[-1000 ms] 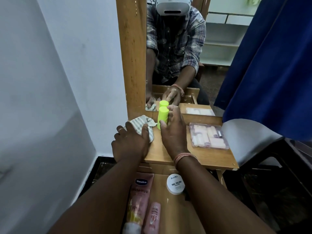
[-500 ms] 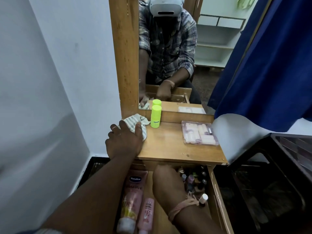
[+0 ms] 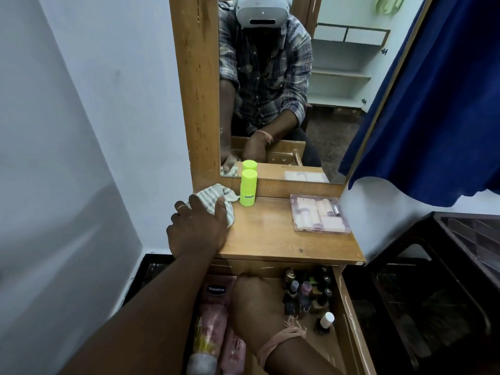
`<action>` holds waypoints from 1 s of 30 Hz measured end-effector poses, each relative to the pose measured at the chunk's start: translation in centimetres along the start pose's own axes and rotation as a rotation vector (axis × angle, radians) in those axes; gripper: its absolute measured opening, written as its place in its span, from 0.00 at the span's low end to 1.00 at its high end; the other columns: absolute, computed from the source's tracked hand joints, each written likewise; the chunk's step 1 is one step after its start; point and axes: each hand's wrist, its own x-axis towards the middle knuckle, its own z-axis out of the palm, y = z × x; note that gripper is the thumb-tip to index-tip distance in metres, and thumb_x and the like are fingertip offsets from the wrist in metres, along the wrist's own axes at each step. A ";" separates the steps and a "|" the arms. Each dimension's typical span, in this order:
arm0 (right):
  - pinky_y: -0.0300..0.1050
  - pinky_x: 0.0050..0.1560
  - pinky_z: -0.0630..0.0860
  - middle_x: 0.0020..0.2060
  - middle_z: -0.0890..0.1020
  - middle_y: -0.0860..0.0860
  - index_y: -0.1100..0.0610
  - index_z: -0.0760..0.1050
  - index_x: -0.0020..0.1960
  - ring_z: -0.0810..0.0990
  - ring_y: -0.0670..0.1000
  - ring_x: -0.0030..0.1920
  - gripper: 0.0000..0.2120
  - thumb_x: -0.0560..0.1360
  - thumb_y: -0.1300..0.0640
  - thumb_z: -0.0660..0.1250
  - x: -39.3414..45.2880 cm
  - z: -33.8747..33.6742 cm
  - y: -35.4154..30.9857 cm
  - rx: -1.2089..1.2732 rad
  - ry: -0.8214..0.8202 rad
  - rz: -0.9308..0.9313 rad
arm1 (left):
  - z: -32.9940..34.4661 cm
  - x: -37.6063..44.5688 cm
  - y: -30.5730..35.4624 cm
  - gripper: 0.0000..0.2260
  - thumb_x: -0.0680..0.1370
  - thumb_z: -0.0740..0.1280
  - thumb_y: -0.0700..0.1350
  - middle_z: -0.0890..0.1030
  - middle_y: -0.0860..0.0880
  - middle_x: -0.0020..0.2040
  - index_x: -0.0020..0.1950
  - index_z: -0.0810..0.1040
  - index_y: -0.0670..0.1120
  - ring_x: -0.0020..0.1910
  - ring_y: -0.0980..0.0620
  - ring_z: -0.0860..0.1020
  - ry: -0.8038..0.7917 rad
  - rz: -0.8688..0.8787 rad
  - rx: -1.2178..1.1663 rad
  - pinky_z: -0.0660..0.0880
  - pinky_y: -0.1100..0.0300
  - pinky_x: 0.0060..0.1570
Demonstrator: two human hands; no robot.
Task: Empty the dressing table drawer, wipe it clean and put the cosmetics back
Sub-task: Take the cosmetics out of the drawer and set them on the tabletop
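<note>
Emptying step, part done. L hand (image 3: 198, 230) grips striped cloth (image 3: 216, 197) on desk (image 3: 276, 239), beside green bottle (image 3: 248, 192). R hand (image 3: 255, 301) down in open drawer (image 3: 349, 315) among cosmetics; fingers hidden, can't tell grip. Next: lift item clear w/o toppling nail polish bottles (image 3: 307, 292).

Dressing table top (image 3: 273, 239): light wood grain with a smooth, faintly glossy finish; one small dark spot near the front edge. Mirror frame (image 3: 196, 90): same wood, speckled with dark marks. Drawer (image 3: 349, 315): wood wall, pale scuffs along its rim. Cloth (image 3: 216, 198): woven fabric, checked grey and off-white, crumpled, matt. Neon-green bottle (image 3: 248, 192): smooth plastic, satin sheen. Clear case (image 3: 319, 215): transparent glossy plastic. Vaseline tube (image 3: 213, 318): pink glossy plastic. Nail polish bottles (image 3: 305, 290): shiny, dark caps; material unclear. Curtain (image 3: 433, 104): blue cloth, matt.
</note>
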 end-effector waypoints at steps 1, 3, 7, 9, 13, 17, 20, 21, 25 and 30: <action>0.50 0.46 0.78 0.42 0.84 0.54 0.52 0.77 0.48 0.84 0.58 0.45 0.07 0.72 0.52 0.66 -0.1 -0.3 -0.1 0.026 0.016 0.010 | 0.0 0.0 0.0 0.33 0.80 0.49 0.70 0.77 0.39 0.57 0.66 0.72 0.44 0.51 0.38 0.80 0.000 -0.001 -0.004 0.77 0.47 0.47; 0.51 0.49 0.79 0.46 0.84 0.54 0.52 0.76 0.51 0.83 0.60 0.48 0.07 0.74 0.54 0.65 -0.5 -1.3 -0.2 0.080 0.016 0.018 | 0.0 -0.1 0.0 0.33 0.80 0.50 0.70 0.77 0.38 0.57 0.65 0.72 0.43 0.50 0.38 0.80 0.007 0.005 -0.006 0.77 0.47 0.47; 0.49 0.51 0.79 0.53 0.82 0.56 0.54 0.73 0.57 0.81 0.60 0.54 0.15 0.72 0.53 0.70 -2.7 -6.1 -0.6 0.148 -0.042 0.004 | -0.1 -0.1 0.0 0.32 0.80 0.50 0.70 0.77 0.39 0.57 0.65 0.72 0.43 0.50 0.38 0.80 -0.004 0.007 0.004 0.77 0.48 0.47; 0.46 0.47 0.74 0.54 0.81 0.55 0.55 0.70 0.58 0.80 0.59 0.55 0.22 0.70 0.48 0.73 -3.7 -10.0 -0.2 0.184 -0.041 -0.011 | 0.0 -0.1 0.0 0.32 0.80 0.51 0.69 0.78 0.39 0.56 0.64 0.72 0.43 0.48 0.38 0.80 -0.005 0.011 0.021 0.76 0.49 0.44; 0.46 0.48 0.74 0.54 0.81 0.53 0.54 0.70 0.59 0.80 0.57 0.55 0.25 0.68 0.44 0.73 0.1 -15.0 1.8 0.343 0.150 0.121 | 0.1 0.0 -0.3 0.32 0.80 0.50 0.69 0.77 0.38 0.57 0.65 0.71 0.44 0.50 0.37 0.80 -0.008 0.022 0.002 0.76 0.48 0.45; 0.52 0.56 0.76 0.57 0.80 0.57 0.56 0.70 0.60 0.78 0.59 0.57 0.24 0.71 0.46 0.71 6.0 -13.1 3.4 0.356 0.354 0.143 | -0.2 0.1 -0.2 0.33 0.80 0.48 0.70 0.76 0.38 0.61 0.68 0.70 0.44 0.55 0.37 0.79 -0.009 0.013 -0.027 0.76 0.46 0.51; 0.52 0.58 0.73 0.58 0.79 0.59 0.58 0.73 0.62 0.76 0.60 0.58 0.19 0.75 0.51 0.70 8.7 -11.0 3.8 0.287 0.416 0.114 | -0.1 0.0 -0.2 0.33 0.80 0.49 0.70 0.76 0.38 0.60 0.67 0.70 0.44 0.54 0.37 0.79 -0.010 0.009 -0.010 0.76 0.47 0.49; 0.52 0.59 0.73 0.59 0.78 0.59 0.59 0.73 0.63 0.76 0.60 0.59 0.19 0.76 0.52 0.70 9.1 -10.5 3.8 0.274 0.434 0.109 | -0.1 0.0 -0.1 0.33 0.80 0.49 0.70 0.76 0.38 0.59 0.67 0.71 0.44 0.53 0.37 0.79 -0.010 0.009 -0.004 0.76 0.47 0.49; 0.51 0.63 0.72 0.64 0.75 0.59 0.57 0.72 0.67 0.73 0.59 0.64 0.20 0.78 0.55 0.70 9.0 -9.8 2.8 0.293 0.475 0.121 | -0.2 0.0 -0.1 0.33 0.80 0.51 0.69 0.76 0.38 0.60 0.67 0.71 0.43 0.54 0.37 0.79 -0.029 -0.004 -0.024 0.75 0.46 0.50; 0.49 0.60 0.73 0.60 0.74 0.56 0.55 0.72 0.63 0.74 0.56 0.61 0.17 0.78 0.52 0.70 2.6 -11.6 1.0 0.409 0.476 0.030 | -0.2 0.1 -0.2 0.34 0.80 0.49 0.70 0.75 0.38 0.62 0.68 0.70 0.43 0.56 0.36 0.79 -0.019 -0.003 -0.026 0.75 0.45 0.52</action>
